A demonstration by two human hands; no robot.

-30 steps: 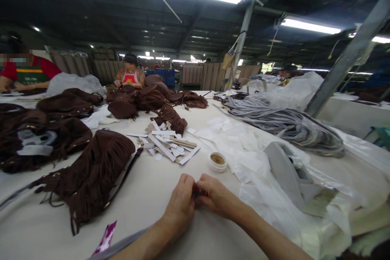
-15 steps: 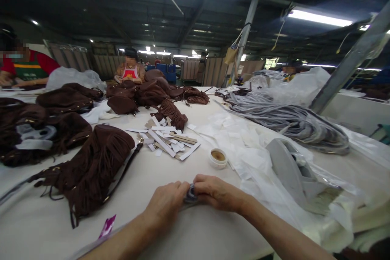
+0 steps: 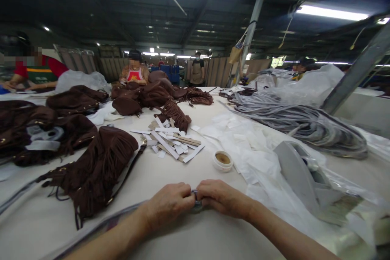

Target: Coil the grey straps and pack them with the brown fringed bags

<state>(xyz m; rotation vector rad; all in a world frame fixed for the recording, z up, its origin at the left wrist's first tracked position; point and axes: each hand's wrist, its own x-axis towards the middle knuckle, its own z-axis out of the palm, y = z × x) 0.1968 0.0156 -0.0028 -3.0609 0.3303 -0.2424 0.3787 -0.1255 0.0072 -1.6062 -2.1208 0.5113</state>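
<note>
My left hand (image 3: 172, 201) and my right hand (image 3: 222, 198) meet over the near middle of the table, fingers pinched. Between their fingertips is a small section of a dark strap in greyish clear wrap (image 3: 196, 203), mostly covered by the fingers. A length of that wrapped strap seems to run left along my left forearm to the lower edge. To the left lies a dark brown fringed bag (image 3: 105, 162) with gold-coloured fittings. Just beyond my right hand stands a round white tub (image 3: 222, 161) with a brownish inside.
White and tan strips (image 3: 170, 140) lie heaped past the hands. More brown bags (image 3: 152, 93) cover the table's far left. On the right are a grey tape dispenser (image 3: 304, 178), thin white sheets (image 3: 243, 142) and a bundle of wrapped straps (image 3: 298, 122). Co-workers sit across the table.
Both hands stay together on the strap, their fingers slightly shifted. The wrapped strap now shows beside my left forearm, largely covering the purple packet. The view has turned slightly left.
</note>
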